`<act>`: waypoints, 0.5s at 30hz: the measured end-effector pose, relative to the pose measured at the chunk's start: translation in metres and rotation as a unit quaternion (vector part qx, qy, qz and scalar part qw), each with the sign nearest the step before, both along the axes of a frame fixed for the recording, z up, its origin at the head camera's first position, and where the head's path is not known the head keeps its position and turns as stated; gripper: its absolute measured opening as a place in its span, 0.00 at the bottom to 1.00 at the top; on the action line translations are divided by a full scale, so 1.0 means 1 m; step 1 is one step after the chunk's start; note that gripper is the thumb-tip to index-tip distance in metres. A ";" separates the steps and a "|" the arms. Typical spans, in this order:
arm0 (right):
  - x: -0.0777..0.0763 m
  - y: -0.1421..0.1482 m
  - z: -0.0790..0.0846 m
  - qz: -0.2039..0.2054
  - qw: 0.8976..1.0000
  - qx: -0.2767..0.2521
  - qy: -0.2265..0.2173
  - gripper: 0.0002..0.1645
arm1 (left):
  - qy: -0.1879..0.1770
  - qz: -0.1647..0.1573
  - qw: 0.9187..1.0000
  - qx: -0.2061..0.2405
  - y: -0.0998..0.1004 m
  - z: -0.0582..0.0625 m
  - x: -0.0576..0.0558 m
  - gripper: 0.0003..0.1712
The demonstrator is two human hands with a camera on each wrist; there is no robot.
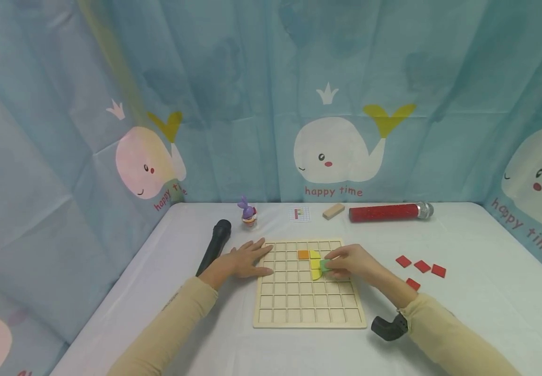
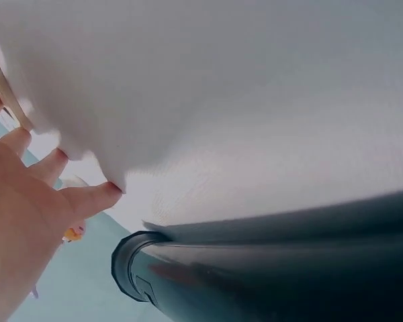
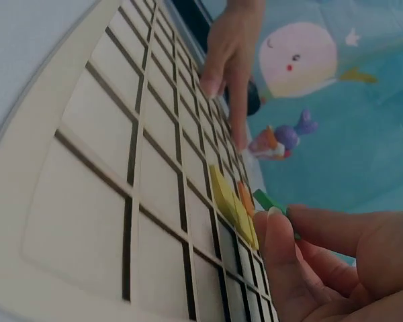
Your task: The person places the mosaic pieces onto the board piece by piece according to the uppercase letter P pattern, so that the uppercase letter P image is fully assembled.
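Note:
A wooden grid board (image 1: 310, 318) lies on the table. My left hand (image 1: 247, 261) rests at its left edge with fingers spread; in the left wrist view, the same hand (image 2: 27, 188) touches the rim. My right hand (image 1: 357, 262) pinches a small green tile (image 1: 324, 265) between thumb and fingers, over the upper right of the grid. Just left of it, yellow rounded pieces (image 1: 315, 269) sit in the squares, with an orange square tile (image 1: 303, 255) beside them. In the right wrist view the green tile (image 3: 269, 201) appears tilted at the fingertips.
Several red square tiles (image 1: 422, 266) lie right of the board. A black microphone (image 1: 214, 245) is left; a black curved piece (image 1: 388, 328) sits by the right forearm. Behind stand a purple rabbit figure (image 1: 248, 211), a pattern card (image 1: 300, 214), a wooden block (image 1: 334, 211) and a red microphone (image 1: 385, 212).

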State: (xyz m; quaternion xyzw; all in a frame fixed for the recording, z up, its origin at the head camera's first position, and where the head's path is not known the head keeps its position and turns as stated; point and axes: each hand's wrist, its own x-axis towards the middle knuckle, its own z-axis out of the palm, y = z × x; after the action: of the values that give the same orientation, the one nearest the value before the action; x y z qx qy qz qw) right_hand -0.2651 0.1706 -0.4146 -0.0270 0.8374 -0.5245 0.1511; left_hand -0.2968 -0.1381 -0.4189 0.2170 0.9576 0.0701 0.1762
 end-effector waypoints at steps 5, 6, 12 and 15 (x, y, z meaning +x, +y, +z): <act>0.001 -0.011 0.000 -0.003 1.000 -0.017 -0.015 0.19 | 0.003 0.001 1.000 -0.001 0.001 0.001 0.000 0.44; 0.002 -0.013 0.000 -0.004 1.000 -0.017 -0.017 0.19 | 0.004 0.002 1.000 -0.001 0.001 0.000 0.000 0.44; 0.002 -0.024 -0.002 0.000 0.999 -0.030 -0.021 0.17 | 0.004 0.004 1.000 -0.004 0.001 0.001 0.001 0.44; 0.002 -0.028 -0.003 0.009 0.999 -0.035 -0.018 0.15 | 0.003 0.003 1.000 -0.004 0.002 0.003 0.002 0.44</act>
State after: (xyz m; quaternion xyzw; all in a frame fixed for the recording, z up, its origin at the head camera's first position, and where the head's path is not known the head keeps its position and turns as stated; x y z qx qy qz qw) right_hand -0.2629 0.1425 -0.4173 -0.0310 0.8155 -0.5525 0.1696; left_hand -0.2952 -0.1363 -0.4163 0.2135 0.9590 0.0667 0.1739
